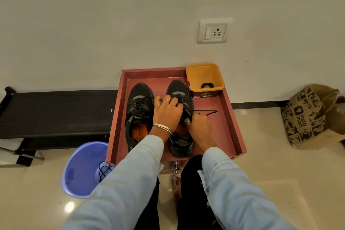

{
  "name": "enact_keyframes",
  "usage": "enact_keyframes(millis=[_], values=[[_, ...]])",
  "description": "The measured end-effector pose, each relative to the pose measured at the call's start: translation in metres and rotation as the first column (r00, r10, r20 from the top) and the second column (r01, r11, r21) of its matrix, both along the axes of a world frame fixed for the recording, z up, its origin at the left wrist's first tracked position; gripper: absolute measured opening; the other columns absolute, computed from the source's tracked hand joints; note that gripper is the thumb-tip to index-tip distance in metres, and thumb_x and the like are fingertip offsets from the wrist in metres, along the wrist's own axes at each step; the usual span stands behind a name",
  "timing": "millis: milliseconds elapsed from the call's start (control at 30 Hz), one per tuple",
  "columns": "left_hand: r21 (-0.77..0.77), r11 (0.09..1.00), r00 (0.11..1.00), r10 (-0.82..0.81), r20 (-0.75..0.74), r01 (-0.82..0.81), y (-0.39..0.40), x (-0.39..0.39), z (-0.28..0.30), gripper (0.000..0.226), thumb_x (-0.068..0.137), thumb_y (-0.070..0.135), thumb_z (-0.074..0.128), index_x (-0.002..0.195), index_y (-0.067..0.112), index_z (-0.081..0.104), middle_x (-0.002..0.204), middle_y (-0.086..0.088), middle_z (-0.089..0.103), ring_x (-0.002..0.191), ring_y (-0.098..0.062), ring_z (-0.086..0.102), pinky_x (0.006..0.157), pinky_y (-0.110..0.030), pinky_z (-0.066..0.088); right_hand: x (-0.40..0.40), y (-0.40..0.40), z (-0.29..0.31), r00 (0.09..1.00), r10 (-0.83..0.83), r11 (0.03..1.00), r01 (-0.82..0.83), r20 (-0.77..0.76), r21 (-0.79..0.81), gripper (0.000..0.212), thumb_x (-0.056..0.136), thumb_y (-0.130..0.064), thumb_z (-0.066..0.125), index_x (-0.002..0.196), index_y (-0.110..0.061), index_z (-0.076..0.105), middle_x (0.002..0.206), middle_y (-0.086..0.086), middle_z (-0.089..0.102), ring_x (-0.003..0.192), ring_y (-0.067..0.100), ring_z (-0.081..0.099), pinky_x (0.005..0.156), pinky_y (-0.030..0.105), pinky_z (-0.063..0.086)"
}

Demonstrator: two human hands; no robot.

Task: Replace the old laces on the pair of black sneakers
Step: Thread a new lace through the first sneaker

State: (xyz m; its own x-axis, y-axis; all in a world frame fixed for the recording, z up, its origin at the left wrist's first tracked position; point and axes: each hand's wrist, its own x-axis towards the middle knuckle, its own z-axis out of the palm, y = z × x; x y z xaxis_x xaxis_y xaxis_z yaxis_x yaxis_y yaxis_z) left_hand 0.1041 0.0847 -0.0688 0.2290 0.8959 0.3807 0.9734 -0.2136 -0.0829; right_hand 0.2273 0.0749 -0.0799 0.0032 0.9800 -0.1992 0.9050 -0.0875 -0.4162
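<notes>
Partly hidden under both hands, the right black mesh sneaker (180, 102) lies in the red wooden tray (226, 127), toe toward the wall; left hand (167, 112) grips its tongue, right hand (198, 124) pinches the black lace (207, 111).

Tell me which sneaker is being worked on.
The right-hand sneaker: both hands touch it, its lace trailing out. The left-hand sneaker sits untouched.

Legible text, one item: the brown paper bag (308, 115) on the floor at far right carries the printed brand "insta mart" in black beside a pin-shaped logo. The label on the yellow tub (204, 82) bears small print, too fine to read. Lettering on the orange insole (138, 132) of the left sneaker is blurred, unreadable
</notes>
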Motion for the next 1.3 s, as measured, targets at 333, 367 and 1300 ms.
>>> enact_keyframes(millis=[333,367,1300], values=[[-0.204,0.896,0.729,0.441,0.523,-0.395,-0.012,0.0,0.016,0.028,0.08,0.018,0.062,0.107,0.023,0.061,0.115,-0.004,0.056,0.113,-0.029,0.048,0.093,-0.05,0.032,0.001,0.002,-0.004,0.998,-0.006,1.0,0.004,-0.062,-0.031,0.036,0.097,-0.028,0.049,0.12,-0.002,0.055,0.119,0.018,0.054,0.102,0.034,0.057,0.083,0.039,0.047],[-0.14,0.934,0.836,0.357,0.418,-0.329,-0.014,0.004,0.011,0.036,0.073,0.02,0.067,0.108,0.026,0.062,0.118,-0.005,0.054,0.115,-0.029,0.045,0.094,-0.052,0.031,0.001,0.002,-0.004,0.998,-0.003,0.999,0.001,-0.063,-0.032,0.036,0.096,-0.028,0.049,0.12,-0.002,0.055,0.118,0.018,0.054,0.101,0.034,0.057,0.082,0.039,0.047],[-0.154,0.986,0.997,0.053,-0.063,-0.062,-0.007,0.015,0.005,0.03,0.059,0.026,0.084,0.086,0.019,0.073,0.099,-0.009,0.066,0.085,-0.029,0.063,0.068,-0.038,0.049,0.003,0.001,-0.007,0.989,-0.009,1.0,0.005,-0.146,-0.028,0.027,0.095,-0.022,0.05,0.11,-0.002,0.059,0.105,0.018,0.063,0.088,0.033,0.062,0.07,0.034,0.047]])
